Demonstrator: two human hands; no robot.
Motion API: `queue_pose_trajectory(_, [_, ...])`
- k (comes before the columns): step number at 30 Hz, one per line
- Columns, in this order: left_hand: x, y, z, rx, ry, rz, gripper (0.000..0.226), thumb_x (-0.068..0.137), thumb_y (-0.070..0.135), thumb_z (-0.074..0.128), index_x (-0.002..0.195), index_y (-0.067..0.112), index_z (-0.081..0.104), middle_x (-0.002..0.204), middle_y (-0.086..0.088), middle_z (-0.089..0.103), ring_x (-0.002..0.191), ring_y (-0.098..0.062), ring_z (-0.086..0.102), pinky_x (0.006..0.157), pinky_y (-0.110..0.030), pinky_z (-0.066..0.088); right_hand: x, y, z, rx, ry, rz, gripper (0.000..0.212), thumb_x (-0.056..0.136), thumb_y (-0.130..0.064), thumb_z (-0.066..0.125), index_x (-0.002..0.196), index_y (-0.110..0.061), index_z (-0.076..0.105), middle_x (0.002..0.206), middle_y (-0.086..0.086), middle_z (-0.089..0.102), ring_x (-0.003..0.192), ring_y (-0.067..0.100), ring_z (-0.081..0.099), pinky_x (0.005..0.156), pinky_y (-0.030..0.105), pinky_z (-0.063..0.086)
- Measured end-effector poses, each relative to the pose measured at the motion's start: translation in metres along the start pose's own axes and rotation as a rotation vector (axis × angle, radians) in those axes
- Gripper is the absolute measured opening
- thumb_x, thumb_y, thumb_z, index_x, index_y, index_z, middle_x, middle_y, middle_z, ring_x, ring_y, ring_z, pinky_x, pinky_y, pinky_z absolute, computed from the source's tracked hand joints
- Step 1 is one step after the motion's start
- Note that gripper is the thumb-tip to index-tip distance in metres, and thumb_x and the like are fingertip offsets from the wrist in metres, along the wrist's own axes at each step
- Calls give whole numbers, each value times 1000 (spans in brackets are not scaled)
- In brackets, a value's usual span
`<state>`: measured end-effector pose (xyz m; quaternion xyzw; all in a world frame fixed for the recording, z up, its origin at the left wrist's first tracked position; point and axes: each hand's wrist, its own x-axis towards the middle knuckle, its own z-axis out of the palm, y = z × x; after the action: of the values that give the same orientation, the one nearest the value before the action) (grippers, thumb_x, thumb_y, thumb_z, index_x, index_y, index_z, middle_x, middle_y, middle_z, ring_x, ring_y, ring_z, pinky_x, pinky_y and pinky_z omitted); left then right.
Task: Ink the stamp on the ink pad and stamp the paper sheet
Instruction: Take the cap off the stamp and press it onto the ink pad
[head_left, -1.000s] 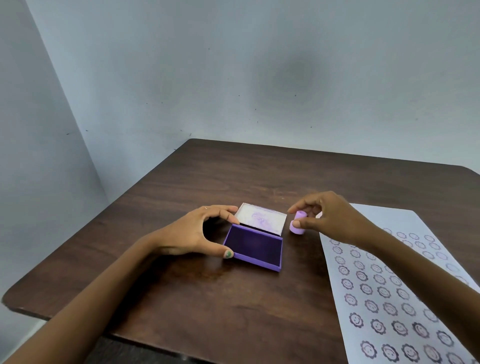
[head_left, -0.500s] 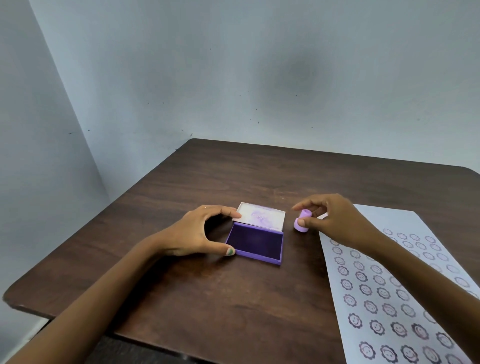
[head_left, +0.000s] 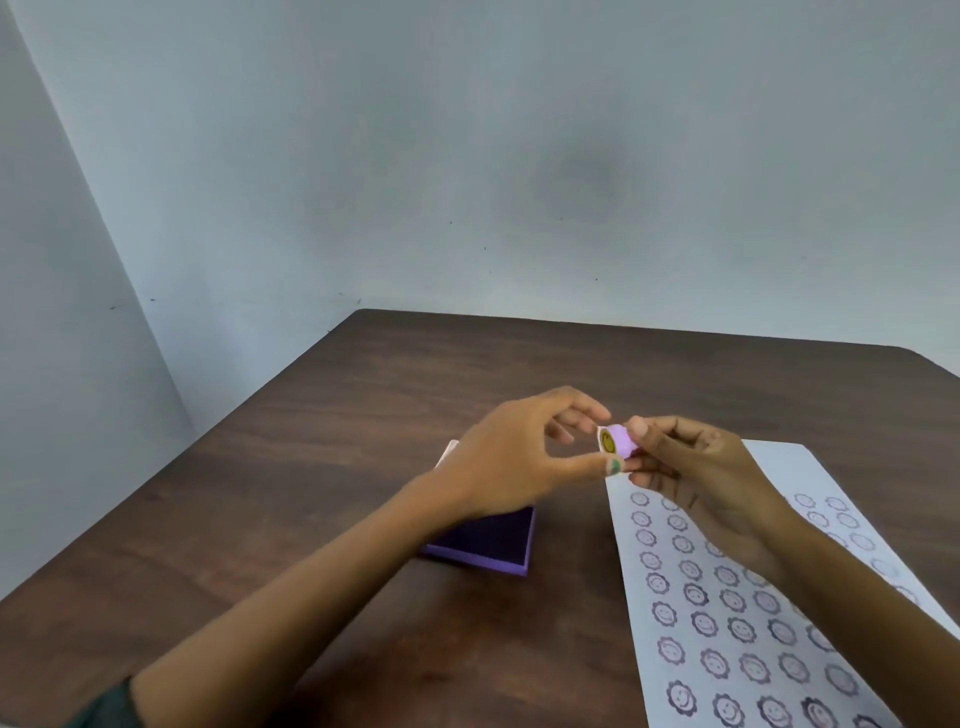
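A small lilac round stamp (head_left: 617, 441) is held in the air above the table, lying sideways with a yellow smiley end facing left. My right hand (head_left: 696, 478) pinches it from the right. My left hand (head_left: 519, 462) reaches across with thumb and fingers at the stamp's left end; I cannot tell how firmly it grips. The purple ink pad (head_left: 493, 543) lies open on the table, mostly hidden under my left forearm. The white paper sheet (head_left: 727, 613) lies at the right, covered with several rows of purple flower-face prints.
The dark brown wooden table (head_left: 311, 493) stands in a corner between grey walls, with its front left edge running along the lower left. The ink pad's pale lid (head_left: 451, 451) peeks out behind my left wrist.
My right hand lifted the stamp off the table and turned it sideways. My left hand left the ink pad and moved right to meet the stamp.
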<state>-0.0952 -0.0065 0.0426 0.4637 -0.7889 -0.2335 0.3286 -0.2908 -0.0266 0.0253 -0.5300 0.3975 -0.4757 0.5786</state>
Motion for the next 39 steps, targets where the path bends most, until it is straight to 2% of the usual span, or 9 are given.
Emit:
queue_pose_trajectory(6, [22,6,34,57,293,82,30,78,51,64,95,27,67,82,12,70,74,-6,64,66,-34,54,4,-1,-8,90,25,41,34,72,-36,62,83,-4,67,61,4,66,56,10,60,53,17,52])
queue_pose_trajectory(12, [16,0,36,-206,307,57,22,76,29,75,92,14,74,84,6,75,77,-5,68,71,-23,55,8,7,-9,46,-47,-72,36,65,-43,71,77,-9,68,60,1,65,58,10,57,54,17,50])
queue_pose_trajectory(17, [16,-4,34,-284,300,9,21,77,28,74,93,15,76,82,6,75,73,-5,70,71,-23,56,11,10,-9,88,-38,-151,57,45,-46,84,85,-9,69,71,4,70,62,12,62,58,18,53])
queue_pose_trajectory(20, [17,-7,33,-260,318,-13,19,78,28,73,93,18,76,80,9,74,72,-5,69,71,-23,56,8,8,-7,22,72,-183,41,55,-37,80,87,-14,70,80,6,73,68,15,64,62,21,54])
queue_pose_trajectory(24, [16,-15,30,78,265,-9,24,78,46,68,95,29,73,87,14,73,78,-5,65,74,-27,53,8,6,-11,-190,263,-230,25,73,-21,70,95,-11,66,90,8,71,76,19,66,65,23,55])
queue_pose_trajectory(27, [14,-17,32,376,184,5,28,80,49,64,102,33,69,99,13,71,89,-6,61,96,-28,39,8,5,-13,-236,294,-261,24,75,-21,70,96,-9,66,90,7,71,76,18,66,64,22,54])
queue_pose_trajectory(30, [13,-21,36,561,122,3,37,80,52,61,111,33,65,108,10,69,101,-11,57,107,-36,28,8,6,-12,-275,290,-272,23,75,-21,70,95,-11,66,87,3,71,72,13,66,60,16,54])
queue_pose_trajectory(35, [13,-24,36,601,113,-24,42,83,58,54,118,36,60,108,15,68,109,-7,52,114,-35,8,8,9,-9,-341,254,-281,21,73,-23,71,92,-15,65,87,1,72,71,12,68,59,16,55])
queue_pose_trajectory(39, [16,-21,19,547,187,3,38,84,57,52,113,36,63,105,16,68,105,-4,54,113,-36,14,6,11,-6,-410,236,-295,26,68,-33,71,90,-20,64,87,-2,70,76,12,67,61,13,54])
